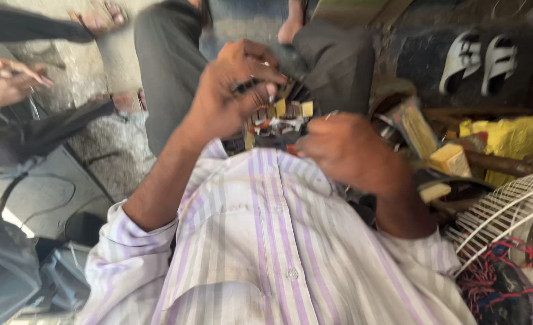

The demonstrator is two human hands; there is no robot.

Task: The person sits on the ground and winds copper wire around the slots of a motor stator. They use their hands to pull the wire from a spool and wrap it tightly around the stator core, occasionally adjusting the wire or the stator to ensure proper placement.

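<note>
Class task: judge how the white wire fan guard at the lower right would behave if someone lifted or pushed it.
The white wire fan guard looks like thin open ribs, so probably light for its size. Its curved, rounded form might rock or tip. The thin wires could flex slightly under a push.

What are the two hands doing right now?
Left hand: closed around a dark part of the small metal assembly.
Right hand: curled against the assembly; grip cannot be told.

both hands, left hand (230,90) and right hand (345,150), grip a blurred metal part (278,117) above a striped shirt (278,241).
</note>
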